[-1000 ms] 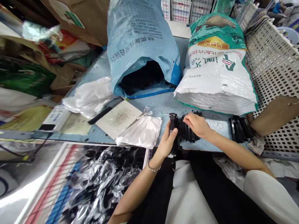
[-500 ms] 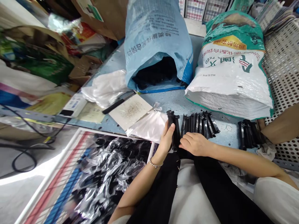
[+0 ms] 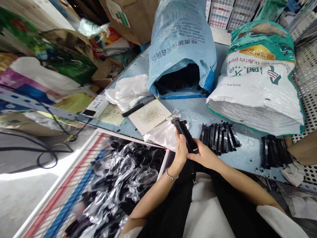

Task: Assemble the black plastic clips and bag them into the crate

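My left hand (image 3: 181, 150) and my right hand (image 3: 203, 156) both grip a small stack of long black plastic parts (image 3: 184, 131), lifted off the table and tilted up to the left. Just behind them lies a clear plastic bag (image 3: 163, 133) flat on the blue table (image 3: 247, 153). To the right of my hands a row of the same black parts (image 3: 220, 133) stands on edge on the table. A second, smaller row of black parts (image 3: 273, 151) sits further right.
An open blue sack (image 3: 180, 43) with black parts inside and a white-and-green feed sack (image 3: 257, 76) lie at the back. A white card (image 3: 150, 116), a black pen (image 3: 136, 107) and crumpled plastic (image 3: 127, 91) lie left. A bin of bagged black parts (image 3: 116, 185) stands below.
My hands separated a few parts from the left end of the row and lifted them toward me, tilted. The view shifted left.
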A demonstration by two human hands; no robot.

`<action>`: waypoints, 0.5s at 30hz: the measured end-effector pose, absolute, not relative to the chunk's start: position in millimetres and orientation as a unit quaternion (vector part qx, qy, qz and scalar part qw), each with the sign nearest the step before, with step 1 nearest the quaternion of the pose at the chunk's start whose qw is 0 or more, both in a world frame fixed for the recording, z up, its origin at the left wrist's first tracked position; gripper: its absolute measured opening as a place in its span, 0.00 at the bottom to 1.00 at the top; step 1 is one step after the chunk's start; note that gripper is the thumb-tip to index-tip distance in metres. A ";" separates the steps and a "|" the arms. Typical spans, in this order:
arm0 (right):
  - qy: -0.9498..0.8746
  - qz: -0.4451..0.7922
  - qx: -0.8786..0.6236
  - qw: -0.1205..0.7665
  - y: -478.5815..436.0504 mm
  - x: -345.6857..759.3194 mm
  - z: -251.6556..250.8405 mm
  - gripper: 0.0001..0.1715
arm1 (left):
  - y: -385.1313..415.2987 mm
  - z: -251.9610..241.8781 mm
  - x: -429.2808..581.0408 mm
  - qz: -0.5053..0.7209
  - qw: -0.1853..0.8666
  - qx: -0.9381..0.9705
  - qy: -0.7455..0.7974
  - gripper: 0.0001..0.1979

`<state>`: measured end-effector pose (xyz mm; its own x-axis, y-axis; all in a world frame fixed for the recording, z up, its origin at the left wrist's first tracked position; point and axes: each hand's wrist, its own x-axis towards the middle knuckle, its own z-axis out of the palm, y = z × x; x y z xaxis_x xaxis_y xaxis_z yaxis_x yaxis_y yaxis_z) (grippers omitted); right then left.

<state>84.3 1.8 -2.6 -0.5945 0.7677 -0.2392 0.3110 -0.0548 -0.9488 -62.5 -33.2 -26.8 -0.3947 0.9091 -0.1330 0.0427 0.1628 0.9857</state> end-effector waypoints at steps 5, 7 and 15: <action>-0.540 0.668 -0.461 0.221 6.8 92.8 -17.7 0.27 | -32.2 -43.8 -86.8 0.453 0.340 0.509 0.648 0.28; -0.475 0.705 -0.460 0.257 10.5 98.9 -20.7 0.28 | -30.3 -54.4 -99.7 0.375 0.265 0.564 0.686 0.19; -0.336 0.793 -0.420 0.286 5.2 106.3 -14.9 0.21 | -1.9 -81.2 -147.8 0.360 0.310 0.478 0.739 0.10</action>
<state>106.3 5.2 -14.9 -0.4845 0.7353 -0.4740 -0.1714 -0.6111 -0.7728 -147.8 -1.9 -81.2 -0.3520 0.9291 -0.1135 0.4828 0.2841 0.8284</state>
